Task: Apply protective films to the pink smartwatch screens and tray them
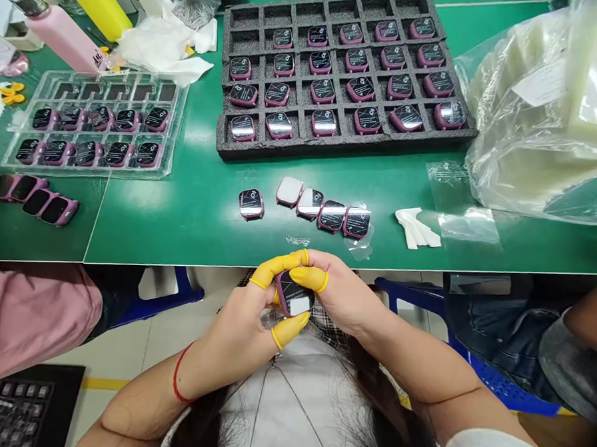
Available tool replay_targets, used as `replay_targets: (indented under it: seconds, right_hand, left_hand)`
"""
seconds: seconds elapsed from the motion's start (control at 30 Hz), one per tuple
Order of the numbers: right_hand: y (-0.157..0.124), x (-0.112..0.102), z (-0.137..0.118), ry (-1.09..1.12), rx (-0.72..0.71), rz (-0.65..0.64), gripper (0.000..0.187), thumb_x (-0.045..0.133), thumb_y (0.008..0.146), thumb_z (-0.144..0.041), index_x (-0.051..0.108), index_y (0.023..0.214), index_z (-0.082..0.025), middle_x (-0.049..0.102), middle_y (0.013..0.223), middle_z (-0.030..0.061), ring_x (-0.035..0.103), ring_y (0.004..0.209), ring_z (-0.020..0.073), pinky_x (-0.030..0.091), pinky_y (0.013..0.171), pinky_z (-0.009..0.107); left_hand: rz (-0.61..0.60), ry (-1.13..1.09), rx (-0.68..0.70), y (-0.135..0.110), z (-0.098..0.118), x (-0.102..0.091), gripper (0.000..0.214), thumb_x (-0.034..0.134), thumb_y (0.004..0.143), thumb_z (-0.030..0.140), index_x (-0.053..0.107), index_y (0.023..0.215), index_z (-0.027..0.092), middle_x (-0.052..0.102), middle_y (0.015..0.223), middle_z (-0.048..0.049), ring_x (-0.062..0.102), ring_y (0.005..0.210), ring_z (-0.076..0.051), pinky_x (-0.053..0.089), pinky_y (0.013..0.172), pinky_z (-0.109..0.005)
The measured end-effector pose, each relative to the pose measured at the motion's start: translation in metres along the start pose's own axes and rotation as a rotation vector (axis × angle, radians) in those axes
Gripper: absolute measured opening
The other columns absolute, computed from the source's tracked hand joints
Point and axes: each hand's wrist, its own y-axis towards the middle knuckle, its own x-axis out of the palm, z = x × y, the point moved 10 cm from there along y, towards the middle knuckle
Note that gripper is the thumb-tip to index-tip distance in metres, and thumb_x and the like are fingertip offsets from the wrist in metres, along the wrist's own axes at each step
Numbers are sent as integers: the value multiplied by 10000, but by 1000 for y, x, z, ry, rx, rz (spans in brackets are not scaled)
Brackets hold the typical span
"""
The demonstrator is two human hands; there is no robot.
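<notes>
Head view | 6 o'clock: rounded-square purple-rimmed black-glass watch (295, 293) pinched by left hand (244, 314) and right hand (342, 291), glass upward, presumably for visibility | 12 o'clock: black compartmented foam tray (303, 142) set

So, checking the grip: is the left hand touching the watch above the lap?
Touching: in the head view, the left hand has its yellow-covered thumb against the watch.
</notes>
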Motion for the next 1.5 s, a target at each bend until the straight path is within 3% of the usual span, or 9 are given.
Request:
replay_targets:
  seconds: [0.2,0.37,0.63,0.8,0.9,1.13,1.23,1.4,1.5]
  right_hand:
    - [-1,0,-9,22,-34,-46,429,775,702,-540,609,721,-145,587,669,-9,509,669,104,402,655,243]
    - [-6,4,-4,-15,31,-143,365,796,713,-436,648,872,-143,640,753,-1,559,713,120,447,724,270]
    - [-2,2,2,34,67,-152,297,772,703,-380,639,821,-141,636,741,-5,560,727,120,432,726,259]
    - [-6,10,0,31,45,-231,291,778,719,-308,604,884,-143,619,757,-18,548,714,99,441,684,224]
    - [-9,11,0,3,65,-200,262,756,717,-199,568,894,-156,597,800,-25,541,736,90,444,684,209]
    - [-5,10,1,-38,38,-150,217,700,700,-174,555,861,-162,571,778,-29,507,711,88,426,671,212]
    - [-2,6,4,-33,43,-98,214,695,707,-201,550,861,-168,566,744,-37,499,663,88,403,624,217]
    - [-2,4,4,-27,57,-82,212,682,764,-324,562,825,-159,577,725,-19,511,672,101,407,641,236]
    - [-3,5,1,-44,73,-101,242,725,716,-284,558,841,-161,580,763,-18,522,709,108,424,665,240]
  left_hand:
    - [-21,-145,-80,5,-4,2,558,681,844,177,378,1312,211,742,876,30,692,772,-112,537,759,-207]
    - [-33,-162,-106,5,-1,1,585,668,842,191,344,1329,196,723,753,56,667,690,-109,505,687,-204]
    - [-58,-127,-110,6,2,4,567,659,849,176,394,1350,211,680,703,79,634,629,-90,466,604,-184]
    - [-43,140,-30,10,12,0,92,616,842,222,637,922,181,733,1007,-43,653,669,-115,502,651,-238]
    - [-53,227,-42,11,13,1,102,593,837,244,636,766,184,730,1041,-45,668,682,-130,506,640,-246]
    - [-60,336,-149,9,-5,4,127,571,834,308,625,856,195,677,685,-10,680,653,-184,508,636,-279]
    - [-66,312,-182,11,-9,4,134,571,835,316,591,890,196,680,685,-11,679,645,-184,502,619,-277]
    - [-75,109,-125,16,-1,3,471,608,844,227,442,1283,189,723,751,39,689,671,-143,489,623,-232]
    - [-92,33,-100,15,1,3,500,614,856,194,420,1316,193,706,708,60,684,655,-126,485,621,-216]
